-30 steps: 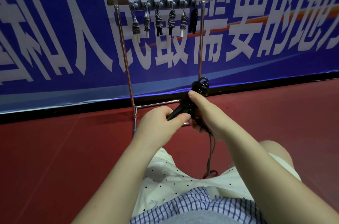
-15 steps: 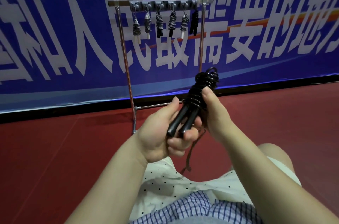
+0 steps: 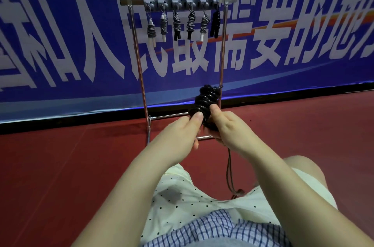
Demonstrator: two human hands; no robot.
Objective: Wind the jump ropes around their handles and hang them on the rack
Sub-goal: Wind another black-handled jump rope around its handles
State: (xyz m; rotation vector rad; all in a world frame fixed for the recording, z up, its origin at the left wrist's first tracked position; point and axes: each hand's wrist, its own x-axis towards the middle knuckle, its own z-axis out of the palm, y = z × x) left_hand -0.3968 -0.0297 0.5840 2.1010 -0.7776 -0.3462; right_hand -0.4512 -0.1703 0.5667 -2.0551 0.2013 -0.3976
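That black jump rope (image 3: 204, 105) you've got is going to feel light but springy. The cord looks glossy and plasticky, so I'd guess it's a bit slick and wants to uncoil the second you loosen up. Best place to hold it is down low on the handles, under the wraps, with a thumb pinning the last turn. You're pretty much doing that: your left hand (image 3: 178, 135) has its fingers curled round the lower part with the thumb pressed on the coils, and your right hand (image 3: 228, 129) is wrapped round the other side, thumb up against the bundle too.

You're holding it up in front of you, above your lap, well short of the rack (image 3: 178, 2). Looks-wise it's a fat, shiny black stack of coils with a little loop poking out on top. A thin tail of cord (image 3: 229, 173) dangles below your right hand down to the red floor (image 3: 60, 165), so it isn't fully wound yet. Six wound ropes hang on the rack already.
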